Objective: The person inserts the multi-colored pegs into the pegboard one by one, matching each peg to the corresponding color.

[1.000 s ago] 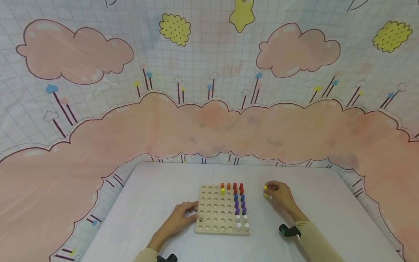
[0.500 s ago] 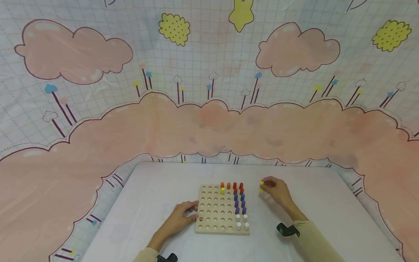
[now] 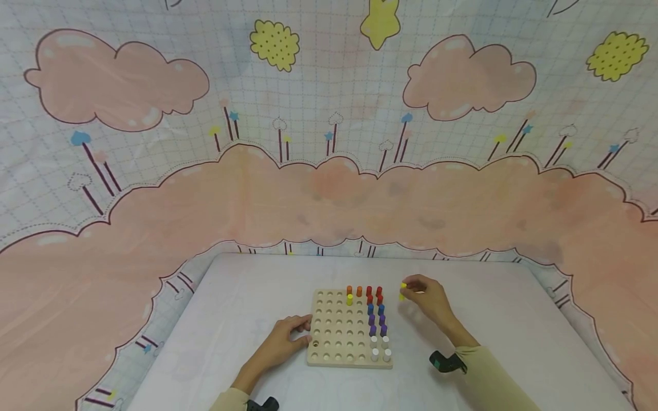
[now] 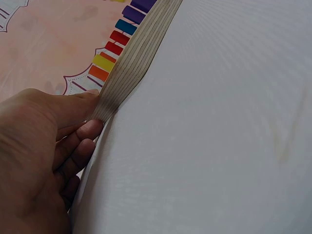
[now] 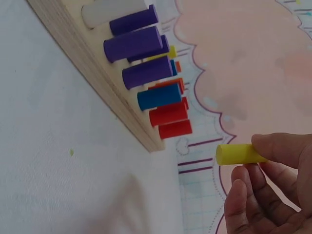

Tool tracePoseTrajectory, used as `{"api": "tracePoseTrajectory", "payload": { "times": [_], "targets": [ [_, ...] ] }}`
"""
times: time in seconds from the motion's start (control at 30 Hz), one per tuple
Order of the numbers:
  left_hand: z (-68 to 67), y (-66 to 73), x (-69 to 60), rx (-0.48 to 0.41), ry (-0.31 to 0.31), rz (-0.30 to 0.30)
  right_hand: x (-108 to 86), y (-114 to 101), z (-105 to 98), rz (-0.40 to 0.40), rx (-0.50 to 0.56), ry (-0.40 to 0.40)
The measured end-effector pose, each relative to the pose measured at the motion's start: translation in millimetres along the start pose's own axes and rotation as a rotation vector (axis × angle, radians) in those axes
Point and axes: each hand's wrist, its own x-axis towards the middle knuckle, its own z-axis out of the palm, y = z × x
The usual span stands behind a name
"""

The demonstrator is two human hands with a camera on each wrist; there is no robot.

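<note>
A square wooden peg board (image 3: 329, 362) lies on the white table, with rows of holes and coloured pegs standing along its right side and back. At its left edge rests my left hand (image 3: 280, 342), thumb and fingertips touching the wood; the left wrist view shows the board's layered side (image 4: 131, 66) beside the thumb. My right hand (image 3: 429, 297) is raised to the right of the board, pinching a yellow peg (image 5: 239, 154) between thumb and fingers. That peg is apart from the board. Another yellow peg (image 3: 349, 299) stands in the second row from the back.
Two orange pegs (image 3: 359, 291) stand at the back of the board, with red pegs (image 3: 379, 299) beside them. Blue pegs (image 3: 381, 309), purple pegs (image 3: 382, 320) and white pegs (image 3: 386, 355) follow toward the front. A patterned cloth (image 3: 329, 200) hangs behind the table.
My right hand has moved left and slightly away from me, bringing the yellow peg closer to the board. The left hand and the board have stayed in place.
</note>
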Motion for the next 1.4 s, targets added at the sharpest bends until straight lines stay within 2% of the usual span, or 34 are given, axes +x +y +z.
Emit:
{"api": "tracePoseTrajectory", "payload": {
  "times": [0.23, 0.43, 0.67, 0.83, 1.0, 1.17, 1.4],
  "targets": [
    [0.9, -0.2, -1.0, 0.003, -0.002, -0.002, -2.3, -11, 6, -0.013, 0.019, -0.013],
    [1.9, -1.3, -0.7, 0.004, 0.010, 0.008, -2.0, -19, 12, -0.059, 0.047, -0.019],
    [1.6, 0.7, -1.3, -0.001, 0.013, -0.004, -1.9, -25, 24, -0.006, 0.068, -0.056],
    [1.6, 2.0, -2.5, -0.003, 0.016, -0.006, -3.9, -29, 33, -0.006, 0.080, -0.077],
    [1.4, 1.9, -3.1, -0.006, 0.014, 0.001, -3.4, -35, 42, -0.002, 0.077, -0.100],
    [0.8, 2.3, -2.6, 0.002, 0.016, 0.005, -1.1, -40, 47, -0.030, 0.073, -0.126],
    [1.5, 1.2, -2.7, -0.002, 0.017, 0.002, 5.3, -45, 54, -0.066, 0.005, -0.154]
  ]
}}
